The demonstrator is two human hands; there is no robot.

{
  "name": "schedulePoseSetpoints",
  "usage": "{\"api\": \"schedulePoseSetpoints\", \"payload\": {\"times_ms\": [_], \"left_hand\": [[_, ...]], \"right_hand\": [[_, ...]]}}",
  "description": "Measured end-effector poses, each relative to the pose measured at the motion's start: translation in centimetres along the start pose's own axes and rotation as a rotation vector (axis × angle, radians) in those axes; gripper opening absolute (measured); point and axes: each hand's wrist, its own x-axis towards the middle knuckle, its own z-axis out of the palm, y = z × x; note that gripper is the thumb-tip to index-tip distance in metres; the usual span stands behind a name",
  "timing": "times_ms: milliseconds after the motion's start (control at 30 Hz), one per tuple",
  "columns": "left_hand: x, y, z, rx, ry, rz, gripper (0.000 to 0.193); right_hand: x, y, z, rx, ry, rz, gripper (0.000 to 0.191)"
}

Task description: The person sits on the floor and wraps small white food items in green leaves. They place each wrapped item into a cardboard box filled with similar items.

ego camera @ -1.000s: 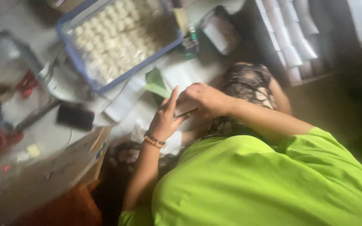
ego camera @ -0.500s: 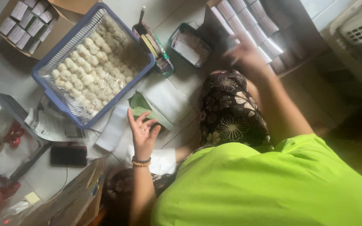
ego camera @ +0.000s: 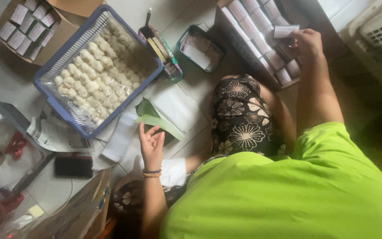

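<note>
One small white label [ego camera: 286,31] was pinched in the right hand [ego camera: 307,42] over the box [ego camera: 226,24]; left hand [ego camera: 152,144], fingers apart, hovered by the unwrapped green leaf [ego camera: 155,120].

Blue basket [ego camera: 45,82], far left: pale cream dough pieces [ego camera: 96,66] inside. Brown cardboard box [ego camera: 60,24], far left corner, white packets in rows. Green leaf strips [ego camera: 155,117] on white paper [ego camera: 175,104], centre. Teal tray [ego camera: 186,37], far centre. Black phone [ego camera: 73,166], near left; red scissors [ego camera: 16,144] beside it. Shirt [ego camera: 297,194] bright lime green. Trousers [ego camera: 239,117] black, cream flower print. Left hand [ego camera: 152,144]: wrist beads, dark and tan. Right hand [ego camera: 308,42]: small white packet [ego camera: 286,31].
</note>
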Motion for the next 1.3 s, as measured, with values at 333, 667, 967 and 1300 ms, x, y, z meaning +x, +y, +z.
{"api": "schedulePoseSetpoints", "payload": {"times_ms": [333,667,967,1300], "left_hand": [[-0.1,-2.0,-0.4,0.007,0.0,-0.008,0.076],[-1.0,-4.5,-5.1,0.1,0.322,0.04,0.061],[1.6,-3.7,-1.4,0.299,0.478,-0.268,0.079],[5.7,-4.3,-0.8,0.314,0.403,-0.098,0.068]], "right_hand": [[-3.7,1.4,-3.1,0.048,0.043,0.052,0.02],[-2.3,2.7,0.7,-0.645,0.521,-0.38,0.02],[-16.9,9.8,27.9,-0.407,-0.651,-0.217,0.029],[-22.3,16.4,34.8,-0.99,-0.63,-1.319,0.063]]}}
